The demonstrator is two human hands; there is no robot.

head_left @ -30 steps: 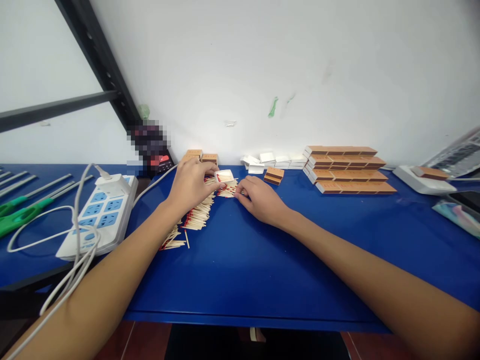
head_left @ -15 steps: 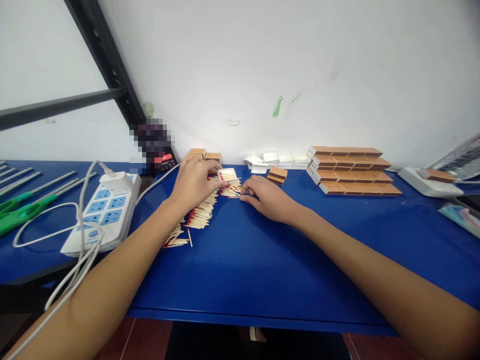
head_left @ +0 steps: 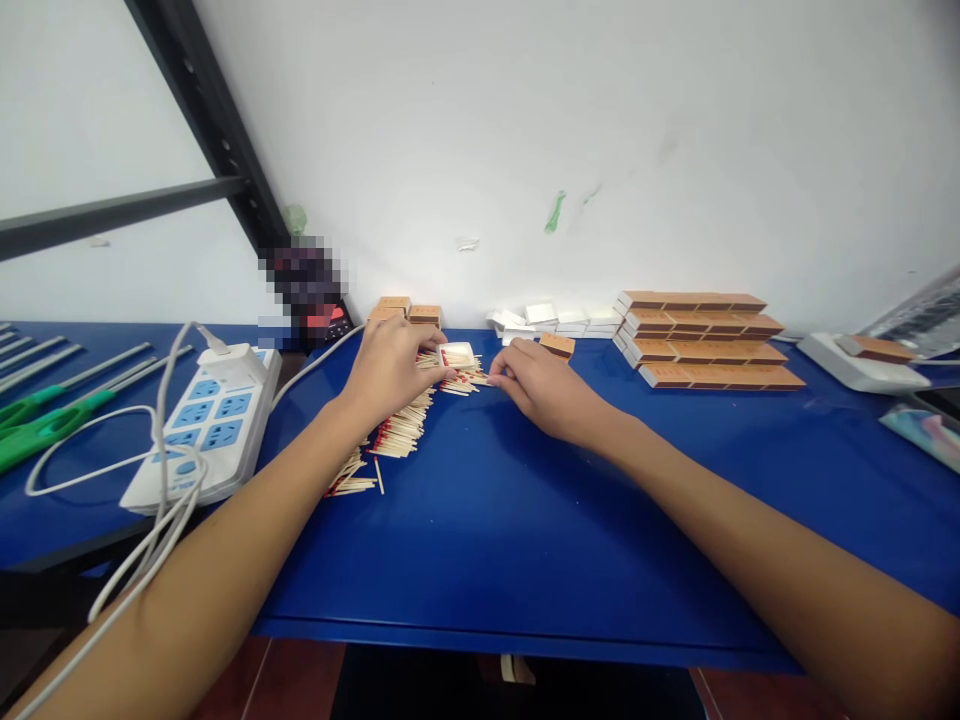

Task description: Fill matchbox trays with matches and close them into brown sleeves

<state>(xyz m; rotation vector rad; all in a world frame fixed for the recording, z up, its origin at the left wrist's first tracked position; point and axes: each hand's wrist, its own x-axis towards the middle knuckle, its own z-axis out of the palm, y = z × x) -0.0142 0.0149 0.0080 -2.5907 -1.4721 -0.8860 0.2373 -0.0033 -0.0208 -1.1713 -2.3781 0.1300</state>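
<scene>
My left hand (head_left: 390,365) is closed, thumb and fingers gripping the end of a white matchbox tray (head_left: 460,353). A few red match heads show at the tray's near left end. Under and around it lie loose matches (head_left: 401,428), a heap that stretches toward me along the left wrist. To the right of the tray, my right hand (head_left: 541,390) has thumb and fingertips pressed together, just off the matches' right edge. Whatever those fingertips hold, if anything, is too small to make out. Right behind this hand sits a brown matchbox (head_left: 557,346), partly covered.
Several white trays (head_left: 540,318) lie by the wall, beside stepped rows of brown matchboxes (head_left: 712,350). More matchboxes (head_left: 425,315) stand behind my left hand. A power strip (head_left: 217,425) with white cables and green-handled tools (head_left: 52,425) occupy the left. A white device (head_left: 855,362) is far right.
My right hand has drawn slightly right, away from the matches. The tray in my left hand has shifted a little and now shows more of its white inside.
</scene>
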